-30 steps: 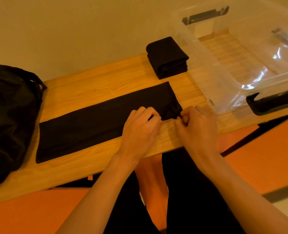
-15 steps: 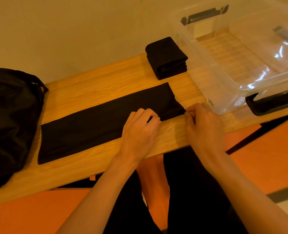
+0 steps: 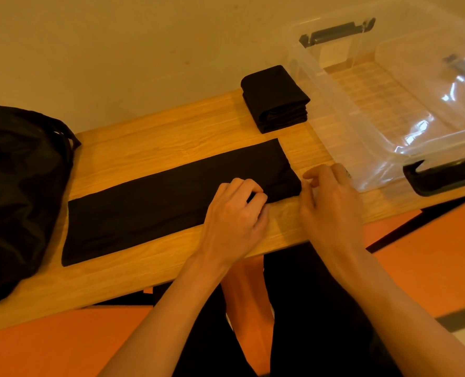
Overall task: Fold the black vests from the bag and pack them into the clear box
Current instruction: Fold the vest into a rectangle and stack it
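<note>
Long black fabric vest [image 3: 157, 202], folded into a flat strip, lies on the light wooden bench [image 3: 171, 126] just left of the clear plastic box [image 3: 332, 118]. Your left grip [image 3: 234, 219] pinches its near edge with curled fingers. Your right grip [image 3: 332, 210] is loose and holds nothing, at the end nearest the box. The cloth looks soft, light and limp; take both box-side corners.

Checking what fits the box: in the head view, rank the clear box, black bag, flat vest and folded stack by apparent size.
1. clear box
2-3. black bag and flat vest look alike; the frame cuts off the bag, so unranked.
4. folded stack
</note>
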Demonstrator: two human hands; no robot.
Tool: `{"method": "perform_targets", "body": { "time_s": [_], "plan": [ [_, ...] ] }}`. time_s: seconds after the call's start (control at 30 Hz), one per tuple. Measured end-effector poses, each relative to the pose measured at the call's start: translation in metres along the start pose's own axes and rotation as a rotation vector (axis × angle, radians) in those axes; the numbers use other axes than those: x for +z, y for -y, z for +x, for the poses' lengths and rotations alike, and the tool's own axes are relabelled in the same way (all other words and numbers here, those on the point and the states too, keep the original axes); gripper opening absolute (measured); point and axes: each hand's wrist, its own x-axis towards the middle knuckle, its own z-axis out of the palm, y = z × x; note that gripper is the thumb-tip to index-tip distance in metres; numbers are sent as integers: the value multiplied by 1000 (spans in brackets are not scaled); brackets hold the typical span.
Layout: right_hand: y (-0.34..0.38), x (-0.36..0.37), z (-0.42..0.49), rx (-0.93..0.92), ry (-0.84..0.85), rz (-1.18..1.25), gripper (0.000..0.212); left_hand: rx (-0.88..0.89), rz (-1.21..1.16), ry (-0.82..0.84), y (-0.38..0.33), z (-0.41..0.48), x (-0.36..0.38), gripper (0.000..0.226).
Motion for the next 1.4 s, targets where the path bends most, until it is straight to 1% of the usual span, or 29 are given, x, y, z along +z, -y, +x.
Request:
{"method": "perform_targets", "body": {
  "time_s": [0.03,0.07,0.1,0.13,0.17,0.23,0.27,0.33,0.4,0.47,0.53,0.6,0.67,0.73,0.87,0.93,1.03,1.13,1.3,1.37,1.4],
  "plan": [
    [6,2,0,-88,-13,-9,14,-11,-3,13,-1,0,-1,22],
    [11,6,3,-188,10,-27,21,-36,2,44,-1,1,-2,35],
    [14,12,7,-278,85,-70,30,-78,14,96,-2,1,-2,48],
    [14,17,11,-338,199,-154,39,-133,35,167,-2,1,-3,61],
    [13,21,14,-350,320,-252,49,-190,69,242,-1,1,-3,71],
    [5,20,18,-295,508,-422,69,-272,147,353,3,-4,-2,76],
    [-3,17,18,-268,550,-476,76,-294,161,384,5,-7,-2,75],
    [-16,9,17,-204,576,-513,83,-325,155,411,9,-12,-6,71],
    [-14,-4,16,-104,608,-492,87,-360,145,408,13,-18,-17,71],
    [-1,-15,6,-87,597,-477,83,-398,153,361,22,-27,-34,73],
    [22,-21,-15,-138,618,-425,76,-442,183,330,37,-42,-51,75],
    [45,-17,-35,-234,633,-354,72,-509,221,329,57,-60,-62,77],
    [63,2,-44,-356,614,-300,69,-589,246,340,77,-76,-71,80],
    [84,27,-37,-429,589,-276,66,-650,262,343,95,-87,-77,81],
    [120,73,-5,-416,637,-345,68,-714,289,382,117,-104,-87,78],
    [114,86,12,-399,675,-409,71,-737,264,438,125,-113,-92,80],
    [74,79,30,-328,671,-472,76,-738,253,477,134,-127,-103,89],
    [38,58,45,-267,665,-504,76,-741,222,459,134,-136,-110,95],
    [26,52,46,-252,671,-507,74,-834,284,472,98,-154,-122,101],
    [23,55,46,-256,639,-531,76,-812,323,418,77,-166,-131,102],
    [24,54,46,-253,638,-543,78,-787,333,376,71,-170,-134,98]
  ]
}}
